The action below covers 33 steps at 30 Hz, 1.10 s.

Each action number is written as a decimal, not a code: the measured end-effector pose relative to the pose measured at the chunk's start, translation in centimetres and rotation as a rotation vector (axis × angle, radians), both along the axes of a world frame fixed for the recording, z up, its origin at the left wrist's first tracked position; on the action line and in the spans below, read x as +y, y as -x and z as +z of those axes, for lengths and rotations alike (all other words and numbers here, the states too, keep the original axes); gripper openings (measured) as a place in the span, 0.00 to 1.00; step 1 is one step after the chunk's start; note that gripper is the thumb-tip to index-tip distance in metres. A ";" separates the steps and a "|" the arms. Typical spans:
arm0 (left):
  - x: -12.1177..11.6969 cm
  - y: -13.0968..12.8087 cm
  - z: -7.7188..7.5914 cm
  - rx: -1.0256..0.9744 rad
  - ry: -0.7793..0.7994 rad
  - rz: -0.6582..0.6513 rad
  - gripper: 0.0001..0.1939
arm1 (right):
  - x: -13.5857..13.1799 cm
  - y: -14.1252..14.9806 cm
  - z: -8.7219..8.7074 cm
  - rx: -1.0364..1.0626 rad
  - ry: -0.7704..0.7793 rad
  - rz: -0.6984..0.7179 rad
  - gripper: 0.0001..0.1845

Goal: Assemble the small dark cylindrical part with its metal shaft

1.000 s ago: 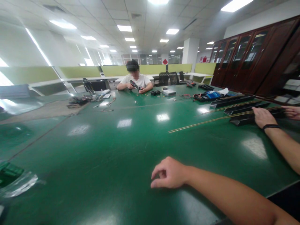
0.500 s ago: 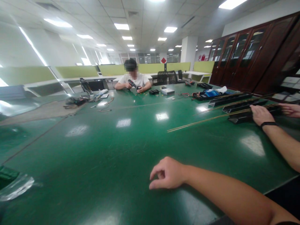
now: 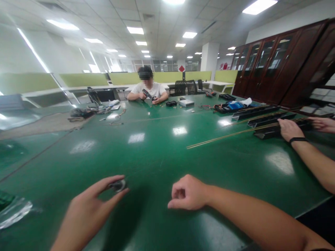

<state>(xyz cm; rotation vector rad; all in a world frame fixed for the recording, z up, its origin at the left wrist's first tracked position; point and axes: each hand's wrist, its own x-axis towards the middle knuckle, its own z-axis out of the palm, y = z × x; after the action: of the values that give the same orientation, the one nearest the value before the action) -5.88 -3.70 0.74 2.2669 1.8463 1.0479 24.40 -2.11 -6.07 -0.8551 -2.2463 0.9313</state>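
My left hand (image 3: 89,205) is raised over the lower left of the green table (image 3: 146,160). Its thumb and fingers pinch a small dark ring-shaped piece (image 3: 119,185), which has a greyish round edge; its exact kind does not show. To the right, my right hand (image 3: 187,193) rests on the tabletop, its fingers curled in close to the thumb. Nothing can be seen inside that curl. A gap of bare table lies between my two hands.
At the right, another person's hands (image 3: 290,129) rest at black channels (image 3: 272,130) bearing long thin brass-coloured rods (image 3: 220,139). Across the table a person (image 3: 148,87) holds a power drill (image 3: 147,93). A clear plastic object (image 3: 15,211) stands lower left.
My left hand has come into view from the lower left, holding the small dark ring-shaped piece. My right hand's fingers have curled closer to the thumb.
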 end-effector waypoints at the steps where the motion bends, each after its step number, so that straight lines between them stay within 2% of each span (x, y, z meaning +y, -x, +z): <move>1: 1.2 -1.8 -0.4 -0.051 0.086 -0.114 0.21 | 0.1 -0.1 0.0 0.019 0.003 -0.016 0.21; 4: 4.1 -7.8 -2.0 -0.250 0.227 -0.388 0.16 | 0.4 -0.5 0.3 0.086 0.011 -0.075 0.19; 6: 4.8 -10.9 -3.4 -0.350 0.294 -0.470 0.14 | 0.7 -0.8 0.5 0.134 0.012 -0.161 0.19; 8: 4.7 -12.3 -4.6 -0.426 0.341 -0.500 0.14 | 0.9 -0.9 0.6 0.170 0.023 -0.234 0.18; 10: 4.1 -12.3 -5.2 -0.441 0.371 -0.545 0.13 | 1.0 -0.9 0.7 0.186 0.043 -0.259 0.18; 13: 3.5 -11.6 -5.4 -0.421 0.357 -0.605 0.09 | 0.8 -0.6 0.4 0.202 0.104 -0.231 0.17; 15: 3.5 -11.4 -5.2 -0.447 0.349 -0.579 0.10 | 0.7 -0.4 0.2 0.215 0.152 -0.216 0.17; 19: 3.9 -11.7 -5.3 -0.573 0.431 -0.483 0.25 | 0.6 -0.2 -0.2 0.207 0.183 -0.238 0.17; 20: 4.0 -11.8 -5.3 -0.592 0.438 -0.472 0.25 | 0.6 -0.2 -0.2 0.198 0.187 -0.245 0.16; 25: 4.1 -11.7 -4.9 -0.563 0.418 -0.440 0.15 | 0.5 -0.2 -0.1 0.171 0.198 -0.258 0.13; 28: 3.9 -11.6 -4.6 -0.593 0.443 -0.428 0.16 | 0.5 -0.3 0.1 0.191 0.173 -0.284 0.13; 33: 4.0 -11.7 -5.1 -0.820 0.569 -0.490 0.21 | 0.5 -0.3 0.3 0.198 0.162 -0.300 0.15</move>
<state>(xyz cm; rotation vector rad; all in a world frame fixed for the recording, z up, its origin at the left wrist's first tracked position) 5.84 0.28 -4.33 1.4896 1.0040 0.9726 24.66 -1.63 -5.75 -1.0862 -1.8322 1.0148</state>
